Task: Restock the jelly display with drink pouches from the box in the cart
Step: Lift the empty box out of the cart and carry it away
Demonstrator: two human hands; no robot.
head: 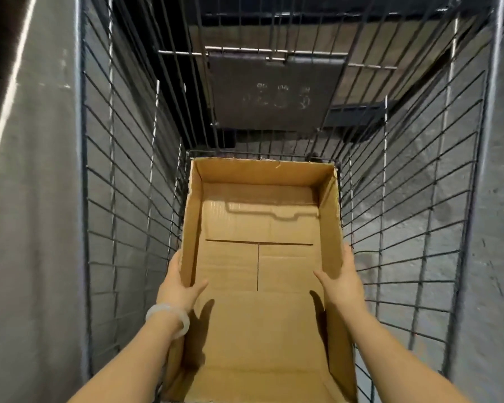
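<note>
Hands grip the cardboard box (259, 266) inside the wire cart (122, 170): left hand (181, 283) clasps its left wall, right hand (342, 282) its right wall.

box (259, 257) near end: cut off by bottom edge | left hand (181, 286) fingers: hidden behind box wall

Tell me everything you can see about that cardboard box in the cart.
The cardboard box is plain brown corrugated card, open-topped and empty; its bottom flaps meet at visible seams. It stands inside the wire cart. The left hand and right hand each grip a side wall, thumbs inside.
</note>
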